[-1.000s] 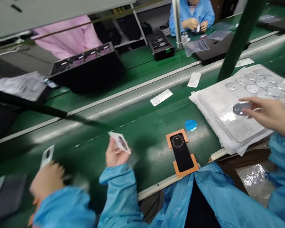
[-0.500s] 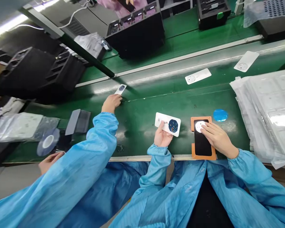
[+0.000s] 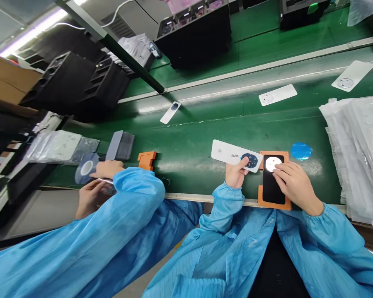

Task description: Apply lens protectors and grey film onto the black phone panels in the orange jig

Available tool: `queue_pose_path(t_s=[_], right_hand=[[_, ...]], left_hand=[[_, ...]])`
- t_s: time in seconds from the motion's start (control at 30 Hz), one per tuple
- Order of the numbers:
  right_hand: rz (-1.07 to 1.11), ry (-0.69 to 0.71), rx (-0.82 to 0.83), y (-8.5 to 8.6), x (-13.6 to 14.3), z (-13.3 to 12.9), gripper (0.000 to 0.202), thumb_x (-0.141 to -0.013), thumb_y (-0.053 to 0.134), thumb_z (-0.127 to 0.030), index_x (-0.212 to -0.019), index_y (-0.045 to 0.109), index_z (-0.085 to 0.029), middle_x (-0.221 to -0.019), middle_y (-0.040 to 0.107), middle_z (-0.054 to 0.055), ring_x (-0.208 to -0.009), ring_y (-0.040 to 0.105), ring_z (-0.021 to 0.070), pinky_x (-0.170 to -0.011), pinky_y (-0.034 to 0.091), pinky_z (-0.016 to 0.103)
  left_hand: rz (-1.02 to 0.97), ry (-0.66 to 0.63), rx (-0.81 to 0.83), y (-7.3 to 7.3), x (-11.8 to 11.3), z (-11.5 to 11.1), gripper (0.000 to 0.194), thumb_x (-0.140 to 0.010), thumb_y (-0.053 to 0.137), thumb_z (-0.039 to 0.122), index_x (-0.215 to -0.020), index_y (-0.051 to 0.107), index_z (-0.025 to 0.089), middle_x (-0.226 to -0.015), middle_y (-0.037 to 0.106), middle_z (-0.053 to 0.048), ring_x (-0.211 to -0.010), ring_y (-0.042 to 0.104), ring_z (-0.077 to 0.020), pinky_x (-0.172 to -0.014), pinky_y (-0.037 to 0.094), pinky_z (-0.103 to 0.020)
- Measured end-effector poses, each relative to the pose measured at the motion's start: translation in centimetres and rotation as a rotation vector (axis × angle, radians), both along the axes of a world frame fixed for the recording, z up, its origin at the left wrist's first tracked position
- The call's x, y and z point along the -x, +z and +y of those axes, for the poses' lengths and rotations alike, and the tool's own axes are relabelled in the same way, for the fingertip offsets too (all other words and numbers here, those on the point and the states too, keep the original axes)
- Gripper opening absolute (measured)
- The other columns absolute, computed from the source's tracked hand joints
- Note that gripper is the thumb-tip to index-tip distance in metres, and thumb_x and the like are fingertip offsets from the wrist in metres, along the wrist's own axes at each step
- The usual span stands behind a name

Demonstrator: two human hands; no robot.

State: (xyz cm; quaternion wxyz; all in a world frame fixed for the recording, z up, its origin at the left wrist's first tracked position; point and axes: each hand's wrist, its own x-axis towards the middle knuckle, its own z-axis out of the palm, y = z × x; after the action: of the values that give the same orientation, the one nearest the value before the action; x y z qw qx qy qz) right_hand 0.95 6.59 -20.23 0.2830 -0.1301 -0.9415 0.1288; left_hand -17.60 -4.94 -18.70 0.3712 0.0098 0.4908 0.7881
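Note:
My left hand (image 3: 235, 174) pinches a white card (image 3: 222, 151) by its right part, the thumb lying on a dark blue round lens-cluster sticker (image 3: 251, 162). The card's right end reaches the edge of an orange fixture (image 3: 287, 203). Inside that fixture lies a black phone-shaped panel (image 3: 272, 188) with a white disc (image 3: 272, 163) near its top. My right hand (image 3: 298, 186) rests over the panel, thumb and fingers drawn together at the disc's lower right edge. What they pinch, if anything, is hidden. A blue round film (image 3: 301, 151) lies just beyond the fixture.
White cards (image 3: 278, 95) lie farther back on the green bench. Stacked clear trays (image 3: 357, 165) stand at right. On the left, a co-worker's hands (image 3: 107, 170) are near a tape roll (image 3: 86, 167) and another orange fixture (image 3: 146, 160). A dark post (image 3: 133, 62) rises behind.
My left hand has brought the card right, up to the fixture, its thumb now on the sticker. My right fingers slid off the disc's face towards its edge. The co-worker's arm drew back, leaving a card.

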Motion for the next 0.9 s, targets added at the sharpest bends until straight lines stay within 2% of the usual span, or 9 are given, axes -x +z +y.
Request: queue_pose_path(t_s=[0.13,0.3,0.4,0.5,0.57,0.63,0.7,0.8,0.9], right_hand=[[0.212,-0.035,0.136,2.3,-0.3,-0.3,0.015,-0.094,0.07,-0.012,-0.105,0.074,-0.019,-0.106,0.08,0.007,-0.099,0.074,0.0242,-0.089,0.059,0.04],[0.281,0.026,0.248,4.9,0.4,-1.5,0.016,-0.093,0.07,-0.008,-0.104,0.074,-0.02,-0.102,0.08,0.006,-0.091,0.074,0.0206,-0.084,0.06,0.035],[0.298,0.031,0.266,5.2,1.1,-2.2,0.015,-0.094,0.069,-0.009,-0.104,0.073,-0.019,-0.103,0.08,0.007,-0.092,0.075,0.0196,-0.085,0.061,0.034],[0.312,-0.014,0.258,4.7,1.9,-2.6,0.012,-0.094,0.068,-0.01,-0.102,0.072,-0.019,-0.1,0.079,0.007,-0.092,0.075,0.0198,-0.084,0.06,0.033],[0.31,-0.087,0.244,4.3,2.4,-2.8,0.008,-0.095,0.068,-0.012,-0.099,0.071,-0.018,-0.097,0.078,0.008,-0.09,0.075,0.0214,-0.082,0.06,0.034],[0.315,-0.176,0.229,4.0,2.8,-2.8,0.004,-0.095,0.068,-0.015,-0.097,0.071,-0.018,-0.095,0.077,0.009,-0.089,0.074,0.0229,-0.079,0.06,0.035],[0.33,-0.249,0.23,3.8,2.9,-2.8,0.002,-0.095,0.07,-0.019,-0.096,0.071,-0.018,-0.096,0.077,0.009,-0.088,0.075,0.0229,-0.077,0.06,0.035],[0.345,-0.296,0.265,4.1,2.8,-2.7,0.003,-0.096,0.069,-0.022,-0.096,0.072,-0.021,-0.097,0.078,0.007,-0.087,0.075,0.0211,-0.077,0.06,0.034],[0.353,-0.306,0.299,4.4,2.6,-2.6,0.007,-0.097,0.066,-0.021,-0.095,0.072,-0.022,-0.097,0.079,0.006,-0.087,0.076,0.0199,-0.077,0.06,0.033]], left_hand=[[0.03,0.019,0.029,0.6,-0.9,0.3,0.056,-0.052,0.102,0.038,-0.088,0.068,0.012,-0.076,0.068,0.0,-0.055,0.059,-0.0073,-0.034,0.025,-0.014],[0.069,-0.073,0.023,0.9,-2.2,0.9,0.058,-0.059,0.099,0.05,-0.09,0.069,0.011,-0.077,0.068,-0.001,-0.05,0.055,-0.0061,-0.031,0.027,-0.016],[0.106,-0.067,0.022,0.8,-2.8,1.2,0.055,-0.058,0.1,0.048,-0.086,0.068,0.011,-0.071,0.065,0.0,-0.048,0.051,-0.0041,-0.033,0.027,-0.014],[0.198,-0.072,0.034,0.4,-3.6,1.4,0.051,-0.064,0.097,0.052,-0.08,0.069,0.012,-0.066,0.063,0.001,-0.044,0.045,-0.0026,-0.032,0.027,-0.015],[0.257,-0.112,0.055,0.0,-4.2,1.4,0.052,-0.071,0.091,0.06,-0.082,0.072,0.012,-0.071,0.068,-0.002,-0.046,0.052,-0.0057,-0.036,0.038,-0.017],[0.307,-0.147,0.066,-0.3,-4.8,1.1,0.057,-0.079,0.08,0.069,-0.093,0.076,0.014,-0.087,0.076,-0.007,-0.062,0.068,-0.0135,-0.051,0.057,-0.024],[0.397,-0.179,0.07,-0.4,-5.4,0.7,0.062,-0.087,0.067,0.075,-0.106,0.079,0.017,-0.107,0.08,-0.01,-0.091,0.077,-0.0224,-0.078,0.067,-0.033],[0.563,-0.277,0.068,-0.3,-5.8,0.2,0.066,-0.096,0.054,0.075,-0.118,0.079,0.018,-0.125,0.077,-0.012,-0.118,0.073,-0.029,-0.106,0.06,-0.042],[0.658,-0.361,0.038,0.3,-5.7,0.1,0.068,-0.099,0.048,0.073,-0.13,0.075,0.019,-0.133,0.074,-0.013,-0.124,0.071,-0.0305,-0.112,0.057,-0.044]])
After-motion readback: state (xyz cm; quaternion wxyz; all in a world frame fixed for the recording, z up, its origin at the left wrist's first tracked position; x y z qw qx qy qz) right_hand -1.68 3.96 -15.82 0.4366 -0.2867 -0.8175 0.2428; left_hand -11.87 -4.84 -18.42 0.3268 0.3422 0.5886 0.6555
